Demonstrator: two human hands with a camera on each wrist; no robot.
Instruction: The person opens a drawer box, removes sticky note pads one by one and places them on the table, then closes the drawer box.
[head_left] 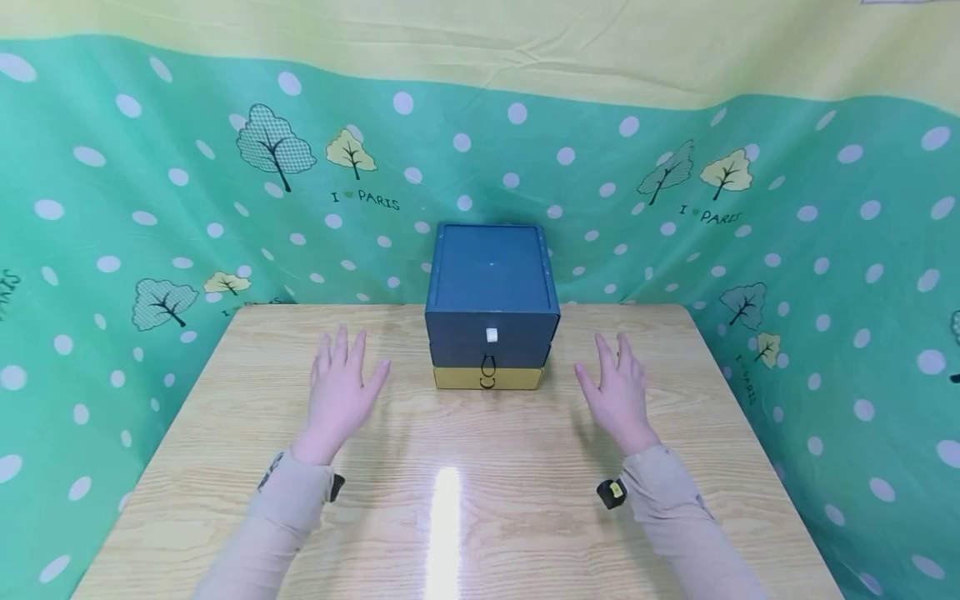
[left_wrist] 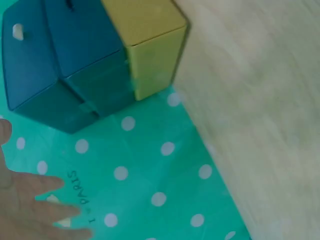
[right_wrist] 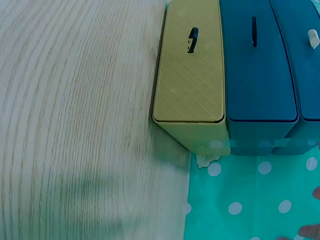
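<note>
A stack of three small drawer boxes (head_left: pixel 491 271) stands at the back middle of the table, two blue over a yellow one. On the top drawer front sits a white knob (head_left: pixel 492 335); the middle blue drawer (right_wrist: pixel 260 75) and the yellow drawer (right_wrist: pixel 190 85) carry dark loop handles. All the drawers look closed. My left hand (head_left: pixel 341 396) is held to the left of the stack, fingers spread and holding nothing. On the other side, my right hand (head_left: pixel 617 392) hovers with fingers apart, also holding nothing. Neither hand touches the boxes.
The light wood table (head_left: pixel 525 517) reaches back to a green dotted curtain (head_left: pixel 337 250), which also hangs along both sides. A bright light reflection (head_left: pixel 444 533) lies on the front of the tabletop. Each wrist wears a small dark camera (head_left: pixel 612 493).
</note>
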